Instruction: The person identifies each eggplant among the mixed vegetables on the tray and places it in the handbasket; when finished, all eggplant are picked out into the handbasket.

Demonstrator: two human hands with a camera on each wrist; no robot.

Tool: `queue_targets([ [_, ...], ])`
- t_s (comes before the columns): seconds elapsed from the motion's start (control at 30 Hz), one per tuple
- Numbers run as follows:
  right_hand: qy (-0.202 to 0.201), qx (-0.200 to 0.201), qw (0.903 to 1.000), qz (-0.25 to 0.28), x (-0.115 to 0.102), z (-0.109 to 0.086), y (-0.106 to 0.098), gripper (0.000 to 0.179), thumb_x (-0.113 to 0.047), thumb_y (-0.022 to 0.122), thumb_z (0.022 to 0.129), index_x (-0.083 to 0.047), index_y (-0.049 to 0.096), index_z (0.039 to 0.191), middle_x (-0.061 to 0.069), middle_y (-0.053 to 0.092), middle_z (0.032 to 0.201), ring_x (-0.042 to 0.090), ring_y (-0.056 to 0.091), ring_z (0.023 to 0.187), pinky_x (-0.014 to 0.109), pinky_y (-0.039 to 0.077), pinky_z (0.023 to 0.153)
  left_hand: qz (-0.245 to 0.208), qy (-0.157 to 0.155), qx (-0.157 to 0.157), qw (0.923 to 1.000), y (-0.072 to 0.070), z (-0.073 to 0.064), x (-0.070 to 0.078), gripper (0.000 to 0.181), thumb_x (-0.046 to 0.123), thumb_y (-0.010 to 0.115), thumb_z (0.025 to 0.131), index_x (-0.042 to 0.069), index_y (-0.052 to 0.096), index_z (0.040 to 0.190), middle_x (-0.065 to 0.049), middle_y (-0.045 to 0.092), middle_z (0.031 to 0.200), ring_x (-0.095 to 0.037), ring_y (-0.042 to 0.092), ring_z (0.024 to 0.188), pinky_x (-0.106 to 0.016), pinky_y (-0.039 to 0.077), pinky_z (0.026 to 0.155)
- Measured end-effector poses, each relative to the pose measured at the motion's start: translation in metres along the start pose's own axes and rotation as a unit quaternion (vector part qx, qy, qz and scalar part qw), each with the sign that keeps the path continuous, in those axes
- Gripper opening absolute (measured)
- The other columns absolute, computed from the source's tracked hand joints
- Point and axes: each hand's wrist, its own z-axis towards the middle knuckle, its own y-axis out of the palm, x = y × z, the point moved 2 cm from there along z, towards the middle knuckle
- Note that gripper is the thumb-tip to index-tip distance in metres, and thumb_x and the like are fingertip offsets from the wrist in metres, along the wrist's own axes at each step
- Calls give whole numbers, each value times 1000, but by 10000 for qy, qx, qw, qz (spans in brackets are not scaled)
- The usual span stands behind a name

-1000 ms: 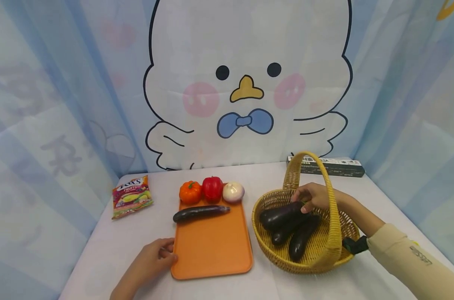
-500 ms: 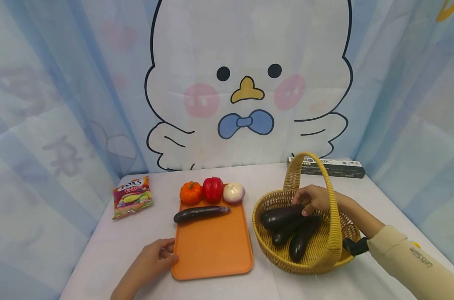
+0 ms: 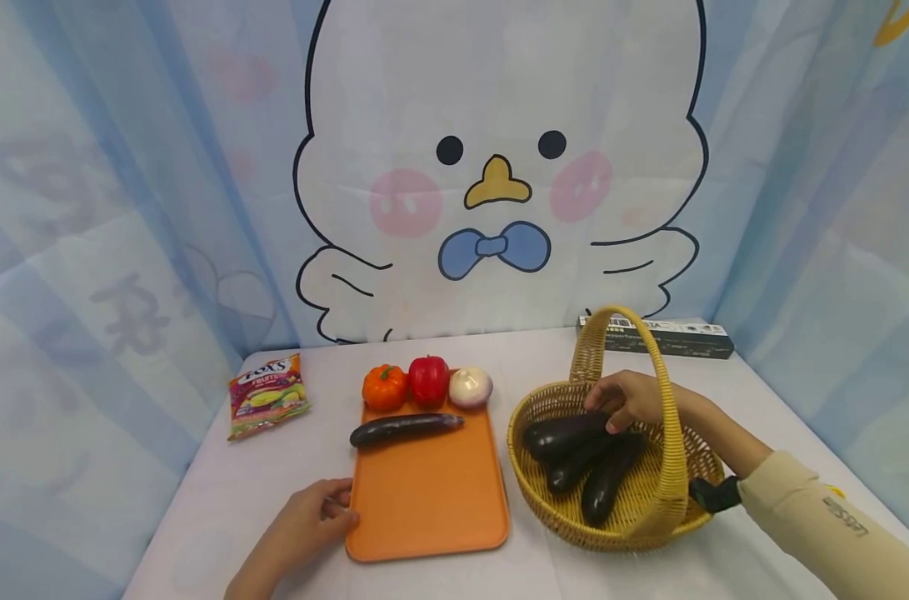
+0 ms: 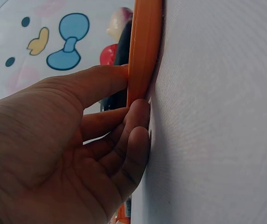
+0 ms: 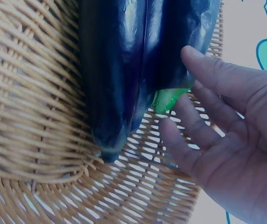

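My left hand pinches the left edge of an orange tray; in the left wrist view the thumb lies over the rim and the fingers curl against its outer side. Across the tray's upper part lies a slim dark eggplant. My right hand is inside a yellow wicker basket, gripping the stem end of a plump eggplant. Its green cap shows between thumb and fingers in the right wrist view. Two more eggplants, one in the middle and one nearer, lie beside it.
Along the tray's back edge sit an orange pumpkin-like vegetable, a red pepper and a white-purple onion. A candy bag lies at the back left. The basket handle arches over my right wrist; a dark box stands behind.
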Motion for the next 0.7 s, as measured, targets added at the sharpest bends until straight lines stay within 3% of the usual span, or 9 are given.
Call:
queue_targets([
  [0.13,-109,-3,9998,-182,-7,-5,-5,38,5,75,80,4,63,116,16,66,113,35,63,107,37,55,84,-1,-10,12,10000,0,0,-1,58,25,80,83,-2,59,130,1,62,97,-14,59,83,-38,53,77],
  [0.27,-648,255,9959,-572,-26,-21,-15,36,-1,72,86,4,62,120,20,65,116,38,63,106,43,54,85,-13,53,70,10000,-2,1,-1,57,24,81,83,-2,60,129,1,62,96,-13,60,83,-38,53,78],
  [0.37,-767,832,9905,-776,-45,-39,-25,35,-10,71,91,1,62,123,18,65,117,38,63,107,49,53,86,-17,89,110,9999,-3,1,0,58,25,81,83,-2,60,129,1,63,96,-13,60,83,-38,53,79],
  [0.43,-614,1298,9859,-858,-59,-52,-28,36,-14,70,93,-1,61,125,15,65,119,36,63,109,48,53,86,-43,87,126,9999,-4,1,0,57,25,81,83,-1,60,129,1,63,97,-13,60,83,-37,53,79],
  [0.7,-419,2928,9473,-1229,-93,-125,-17,33,-11,65,97,-12,59,130,-2,63,119,-1,61,103,19,51,77,-63,11,71,10000,0,1,-1,57,23,81,83,-2,60,129,1,62,96,-13,60,82,-37,53,77],
])
